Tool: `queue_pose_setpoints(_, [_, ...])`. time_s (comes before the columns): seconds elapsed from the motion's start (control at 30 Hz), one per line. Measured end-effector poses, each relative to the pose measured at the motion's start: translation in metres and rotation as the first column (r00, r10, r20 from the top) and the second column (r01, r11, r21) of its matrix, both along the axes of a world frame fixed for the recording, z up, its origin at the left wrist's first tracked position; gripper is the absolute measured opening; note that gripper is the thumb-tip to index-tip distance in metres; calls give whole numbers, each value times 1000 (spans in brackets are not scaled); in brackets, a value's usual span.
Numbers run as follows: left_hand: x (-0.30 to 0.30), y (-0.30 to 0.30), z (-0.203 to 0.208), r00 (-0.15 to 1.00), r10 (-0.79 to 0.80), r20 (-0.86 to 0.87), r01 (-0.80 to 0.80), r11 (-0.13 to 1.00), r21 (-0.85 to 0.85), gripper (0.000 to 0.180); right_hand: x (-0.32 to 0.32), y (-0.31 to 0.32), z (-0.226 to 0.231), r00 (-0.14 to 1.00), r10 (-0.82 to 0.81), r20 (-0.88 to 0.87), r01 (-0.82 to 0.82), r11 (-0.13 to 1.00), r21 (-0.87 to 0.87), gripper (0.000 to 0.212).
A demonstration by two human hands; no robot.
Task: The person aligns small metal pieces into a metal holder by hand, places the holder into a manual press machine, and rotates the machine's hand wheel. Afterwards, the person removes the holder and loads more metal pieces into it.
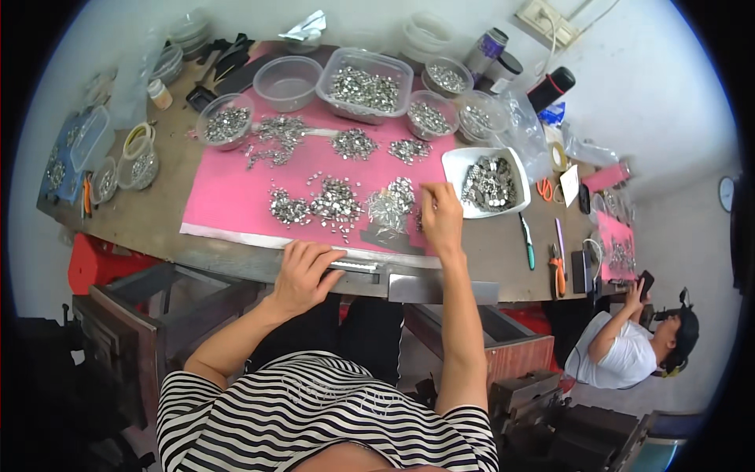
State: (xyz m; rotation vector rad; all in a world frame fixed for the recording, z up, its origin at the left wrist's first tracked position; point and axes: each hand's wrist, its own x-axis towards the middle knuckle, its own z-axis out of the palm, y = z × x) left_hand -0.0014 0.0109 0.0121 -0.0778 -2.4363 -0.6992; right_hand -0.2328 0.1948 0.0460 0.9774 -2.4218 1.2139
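Note:
My left hand (pixel 305 271) is at the table's front edge, its curled fingers and thumb closed about a narrow metal rail (pixel 358 267). A row of small bright pieces lies along that rail. Farther right, my right hand (pixel 442 220) is raised over the pink mat (pixel 228 200) with its fingers bent together; whatever they pinch is too small to make out. Just left of it lies a pile of thin silvery pieces (pixel 389 208). Two heaps of small metal blocks, one middle (pixel 336 200) and one left (pixel 289 206), lie between my hands and the mat's left side.
A white square bowl of metal parts (pixel 515 169) stands right of my right hand. Clear tubs of parts (pixel 364 88) line the back. Orange-handled pliers (pixel 557 275) and a green-handled tool (pixel 528 244) lie at right. Another person (pixel 621 346) sits beyond, holding a phone.

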Motion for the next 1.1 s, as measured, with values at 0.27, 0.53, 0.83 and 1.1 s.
queue_pose_setpoints(0.27, [-2, -2, -4, 1000, -2, -18, 2, 1000, 26, 39, -27, -29, 1, 997, 73, 16, -74, 991, 115, 13])
queue_pose_setpoints(0.53, [-5, -3, -1, 1000, -6, 15, 6, 999, 37, 33, 103, 22, 27, 942, 234, 242, -282, 941, 188, 44])
queue_pose_setpoints(0.83, [-13, 5, 12, 997, 70, 31, -71, 997, 37, 25, 126, 26, -18, 992, 114, 61, -118, 991, 68, 46])
queue_pose_setpoints(1.1, [-15, 9, 2, 1000, -1, 2, 1, 996, 90, 27, 127, 23, -38, 993, 65, -98, -54, 993, 107, 64])
